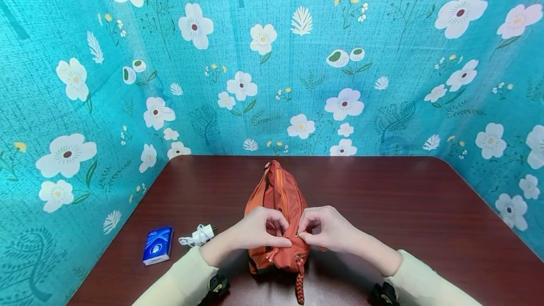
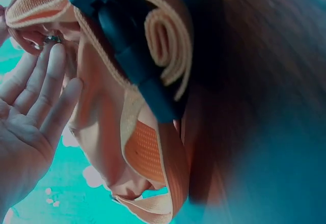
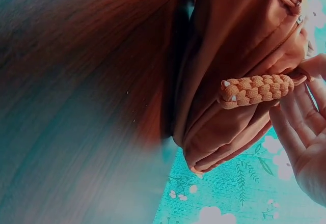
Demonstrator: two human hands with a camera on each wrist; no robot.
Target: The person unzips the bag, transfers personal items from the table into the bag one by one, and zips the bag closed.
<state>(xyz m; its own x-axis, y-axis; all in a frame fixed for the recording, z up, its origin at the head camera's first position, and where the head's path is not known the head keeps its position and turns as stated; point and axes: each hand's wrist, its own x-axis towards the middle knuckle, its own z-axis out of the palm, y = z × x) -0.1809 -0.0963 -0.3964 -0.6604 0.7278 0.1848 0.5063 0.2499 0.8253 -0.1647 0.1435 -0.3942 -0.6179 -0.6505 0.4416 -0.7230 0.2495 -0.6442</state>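
An orange-red sling bag [image 1: 293,192] stands on the table, its long zippered side facing up. My left hand [image 1: 260,228] pinches the fabric beside the upper zipper with thumb and fingertips. On the other side, my right hand [image 1: 328,227] pinches the cord of a braided zipper pull [image 3: 257,90], which sticks out below the fingers in the right wrist view. Another braided pull [image 1: 300,283] hangs from the near end of the bag. The left wrist view shows a dark buckle [image 2: 133,56] and a rolled strap end [image 2: 162,38] on the bag's left side.
A white charger [image 1: 203,234] with its cable bundled lies left of the bag, close to my left forearm. Farther left is a blue packet [image 1: 157,245]. The dark wooden table [image 1: 382,192] meets a flowered turquoise cloth [image 1: 263,98] at its back and sides.
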